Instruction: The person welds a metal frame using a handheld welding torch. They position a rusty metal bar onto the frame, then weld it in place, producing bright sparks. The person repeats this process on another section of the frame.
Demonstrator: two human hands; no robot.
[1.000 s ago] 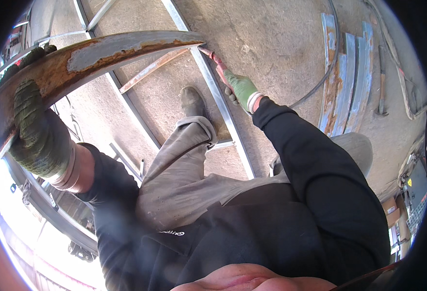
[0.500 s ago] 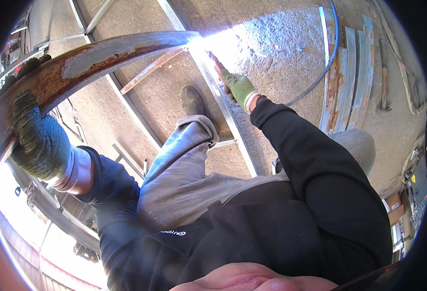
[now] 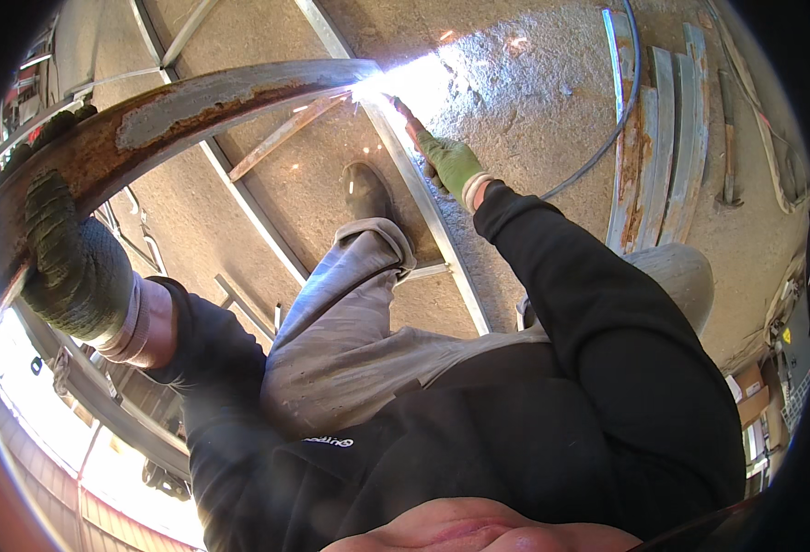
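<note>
My left hand, in a dark green glove, is closed around a long steel bar with rust and patches of grey. The bar reaches from the left rim to the upper middle, where its end meets a metal frame on the ground. A bright welding arc burns at that joint, and its glare hides the contact. In a lighter green glove, my right hand grips a welding torch with a reddish handle, its tip pointed at the arc. The fine detail of the tip is lost in the light.
Several flat steel strips lie on the concrete at the right, beside a blue cable. A hammer-like tool lies farther right. My boot stands inside the frame, near a rusty crosspiece. Cardboard boxes sit at lower right.
Orange sparks now fly around the joint and over the ground. The arc's glow spreads less over the ground. Both hands keep almost the same place and grip.
</note>
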